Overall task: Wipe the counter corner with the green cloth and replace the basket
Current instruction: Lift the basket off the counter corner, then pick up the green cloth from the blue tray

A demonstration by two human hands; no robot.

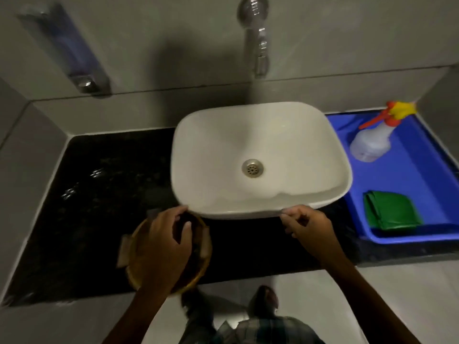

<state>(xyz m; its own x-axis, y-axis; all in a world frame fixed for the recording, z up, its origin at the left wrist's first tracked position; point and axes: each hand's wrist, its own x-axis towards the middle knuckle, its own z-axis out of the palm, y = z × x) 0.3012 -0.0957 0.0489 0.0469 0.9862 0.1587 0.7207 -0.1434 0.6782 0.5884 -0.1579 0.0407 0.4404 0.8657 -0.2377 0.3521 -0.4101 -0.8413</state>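
A round woven basket sits on the black counter near its front edge, left of the sink. My left hand is spread over the basket's top, fingers curled onto its rim. The folded green cloth lies in the blue tray at the right, untouched. My right hand hovers at the front rim of the white sink, fingers loosely curled, holding nothing. The counter's back-left corner is bare and dark.
A spray bottle with a red and yellow nozzle lies at the back of the tray. A chrome tap hangs on the wall above the sink, and a wall dispenser is at the upper left. Grey tiled walls enclose the counter.
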